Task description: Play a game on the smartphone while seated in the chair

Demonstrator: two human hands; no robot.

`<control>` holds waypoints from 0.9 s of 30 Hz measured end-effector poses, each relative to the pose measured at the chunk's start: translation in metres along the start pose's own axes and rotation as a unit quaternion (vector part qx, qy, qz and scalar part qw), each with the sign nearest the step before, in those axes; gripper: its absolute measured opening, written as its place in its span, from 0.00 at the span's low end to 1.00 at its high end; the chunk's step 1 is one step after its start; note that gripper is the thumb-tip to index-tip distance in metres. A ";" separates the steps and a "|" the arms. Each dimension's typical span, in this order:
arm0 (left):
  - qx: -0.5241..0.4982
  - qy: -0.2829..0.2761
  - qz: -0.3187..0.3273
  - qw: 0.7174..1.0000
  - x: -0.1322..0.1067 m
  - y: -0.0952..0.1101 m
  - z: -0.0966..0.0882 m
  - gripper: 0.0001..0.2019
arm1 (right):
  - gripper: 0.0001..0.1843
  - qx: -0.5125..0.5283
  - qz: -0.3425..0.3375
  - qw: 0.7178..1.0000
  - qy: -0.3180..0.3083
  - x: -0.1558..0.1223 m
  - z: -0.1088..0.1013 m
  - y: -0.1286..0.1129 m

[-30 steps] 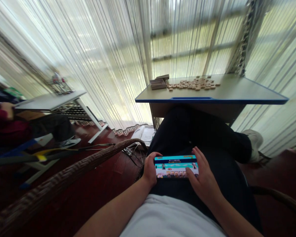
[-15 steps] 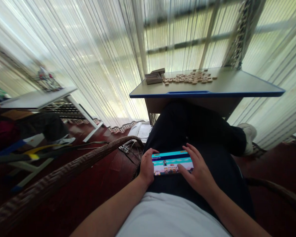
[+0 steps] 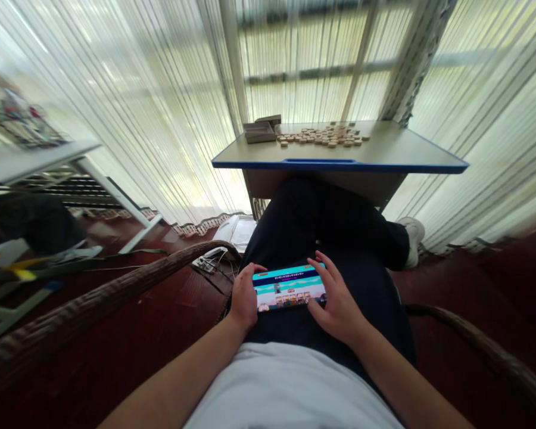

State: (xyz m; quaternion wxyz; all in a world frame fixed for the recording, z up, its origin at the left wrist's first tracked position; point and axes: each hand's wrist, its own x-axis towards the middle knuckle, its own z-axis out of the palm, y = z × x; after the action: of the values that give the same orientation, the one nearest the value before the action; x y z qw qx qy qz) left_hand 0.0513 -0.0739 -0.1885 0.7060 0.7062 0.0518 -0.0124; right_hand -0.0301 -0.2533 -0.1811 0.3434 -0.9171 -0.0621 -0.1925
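Observation:
A smartphone (image 3: 288,288) lies sideways between my hands above my lap, its lit screen showing a colourful game with a blue banner and a row of small icons. My left hand (image 3: 245,298) is closed around the phone's left end, fingers curled over the top edge. At the other end, my right hand (image 3: 337,302) grips the phone too, with its forefinger along the top edge and its thumb over the lower right of the screen. The fingers under the phone are hidden.
Ahead stands a desk (image 3: 397,152) with a blue edge, bearing scattered round wooden pieces (image 3: 330,138) and an opened box (image 3: 259,131). Wooden chair arms (image 3: 183,253) curve at both sides. A white table (image 3: 71,156) and a person's dark-clothed leg (image 3: 31,220) are at left.
The whole view has shifted, so the desk, phone and hands appear further left. My right thumb has moved down toward the screen's lower edge. Both hands keep hold of the phone.

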 end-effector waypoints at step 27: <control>-0.008 -0.029 0.018 0.999 0.003 -0.008 -0.001 0.17 | 0.31 0.007 0.021 1.000 0.019 0.004 0.004 0.006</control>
State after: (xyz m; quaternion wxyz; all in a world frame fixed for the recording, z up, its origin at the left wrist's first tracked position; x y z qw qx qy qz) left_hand 0.0538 -0.0723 -0.1966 0.7128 0.7008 0.0188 -0.0203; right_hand -0.0238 -0.2548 -0.1860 0.3552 -0.9119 -0.0377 -0.2023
